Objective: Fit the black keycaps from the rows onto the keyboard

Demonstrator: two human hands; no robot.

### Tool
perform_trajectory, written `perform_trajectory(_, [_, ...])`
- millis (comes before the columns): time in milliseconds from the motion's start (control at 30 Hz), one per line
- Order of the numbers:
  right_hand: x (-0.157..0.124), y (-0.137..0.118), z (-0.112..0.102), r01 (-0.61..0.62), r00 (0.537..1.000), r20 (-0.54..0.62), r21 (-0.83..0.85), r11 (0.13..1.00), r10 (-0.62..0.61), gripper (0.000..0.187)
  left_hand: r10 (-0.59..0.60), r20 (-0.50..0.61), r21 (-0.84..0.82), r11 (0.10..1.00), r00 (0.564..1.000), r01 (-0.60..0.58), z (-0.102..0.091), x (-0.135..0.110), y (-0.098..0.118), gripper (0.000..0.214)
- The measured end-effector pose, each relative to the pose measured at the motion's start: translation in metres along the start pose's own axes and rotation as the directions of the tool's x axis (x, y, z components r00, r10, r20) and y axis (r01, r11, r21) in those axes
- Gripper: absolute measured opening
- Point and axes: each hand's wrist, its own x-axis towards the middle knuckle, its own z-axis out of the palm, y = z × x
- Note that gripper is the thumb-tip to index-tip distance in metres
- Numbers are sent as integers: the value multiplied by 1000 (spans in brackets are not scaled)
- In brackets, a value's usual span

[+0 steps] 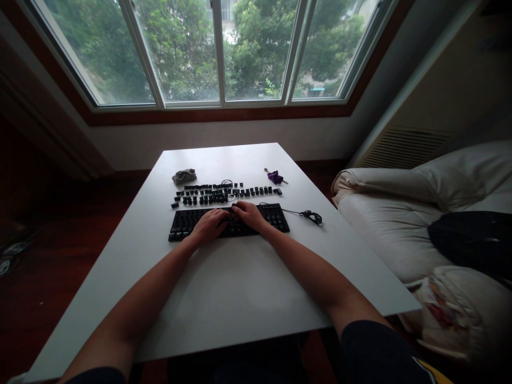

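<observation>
A black keyboard [186,220] lies on the white table in front of me, with some keycaps off it. My left hand [208,226] rests over its middle, fingers stretched out and touching it. Close beside it, my right hand [250,215] is closed in a pinch above the keys. Thin wire loops [233,198] stick out at its fingertips and look like part of a wire keycap puller; the rest is hidden by the fingers. Loose black keycaps [256,191] stand in several rows just behind the keyboard.
A crumpled grey cloth [184,176] sits at the back left of the white table [224,298]. Toward the back right lies a purple item [275,177] with a small brush-like end. The keyboard's bundled cable [312,216] is on the right. A pale sofa [376,229] stands beside the table.
</observation>
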Motion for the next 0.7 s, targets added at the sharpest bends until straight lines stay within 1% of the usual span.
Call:
perform_trajectory(133, [0,0,0,8,1000,0,13,1000,-8,28,3,1,-4,1000,1000,-3,1,0,0,26])
perform_trajectory(367, [1,3,1,0,1000,-12,-11,1000,0,29,2,3,3,1000,1000,-2,2,0,-1,27])
perform_trajectory(700, [1,2,1,-3,1000,-7,11,1000,3,28,17,4,2,1000,1000,-17,1,0,-2,23])
